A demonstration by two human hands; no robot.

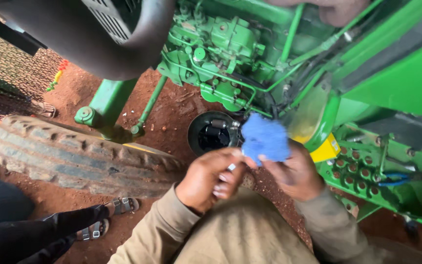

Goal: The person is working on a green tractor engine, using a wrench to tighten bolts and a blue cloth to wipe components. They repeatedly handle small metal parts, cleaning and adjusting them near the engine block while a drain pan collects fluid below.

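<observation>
Both hands are up in front of the chest, close together, working a blue rag (264, 138). Right hand (296, 176) pinches the rag's lower edge between thumb and fingers. Left hand (211, 178) is curled narrow around a small pale part (231, 167), mostly hidden, so I can't tell what it is; its fingertips touch the rag's left edge.

Just beyond the left hand, on the red dirt ground (172, 112), sits a round black pan (210, 133) with dark liquid and a few metal bits in it. Beyond both hands is the green engine block (221, 39) with its thin green pipes. Beside the right hand are a yellow fitting (326, 149) and a green plate with rows of studs (362, 168). Left of the left hand lies a worn tyre (74, 156). Further left, another person's sandalled feet (108, 217) stand on the dirt.

Judgement on wiping well: keep the small part gripped firmly in the left hand over the lap or pan so it can't fall into the dirt. Use a clean fold of the rag, turning the part rather than scrubbing. Keep the rag clear of the pan's liquid.
</observation>
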